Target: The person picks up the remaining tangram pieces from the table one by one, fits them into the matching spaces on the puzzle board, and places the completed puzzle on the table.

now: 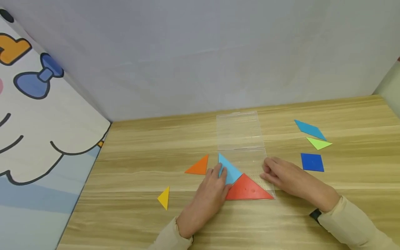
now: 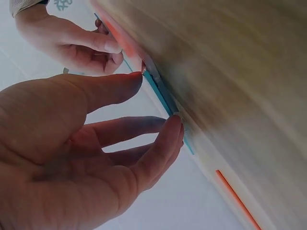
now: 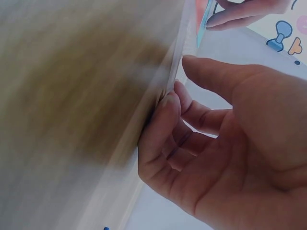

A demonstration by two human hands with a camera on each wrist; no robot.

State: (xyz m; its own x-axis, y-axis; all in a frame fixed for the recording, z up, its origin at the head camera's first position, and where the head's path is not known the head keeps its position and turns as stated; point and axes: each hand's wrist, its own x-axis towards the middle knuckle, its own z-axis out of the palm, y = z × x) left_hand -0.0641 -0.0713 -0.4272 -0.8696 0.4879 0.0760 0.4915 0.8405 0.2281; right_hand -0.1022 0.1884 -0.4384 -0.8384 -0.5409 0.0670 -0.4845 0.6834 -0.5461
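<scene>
At the left of the tabletop [image 1: 125, 211], a yellow triangle [image 1: 165, 199] lies near an orange triangle [image 1: 199, 166]. The left hand's [image 1: 207, 194] grip is spread, fingertips resting on a light blue triangle [image 1: 232, 171]. This and a red triangle [image 1: 250, 190] touch within the near half of an unfolded clear case [image 1: 239, 133]. The right hand's [image 1: 287, 176] fingers curl against its right edge; whether they pinch it cannot be told. Farther right are a blue parallelogram [image 1: 310, 130], a dark blue square [image 1: 312, 162] and a green triangle [image 1: 318, 143].

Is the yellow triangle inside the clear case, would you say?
No, the yellow triangle lies on the table, apart from the case.
</scene>
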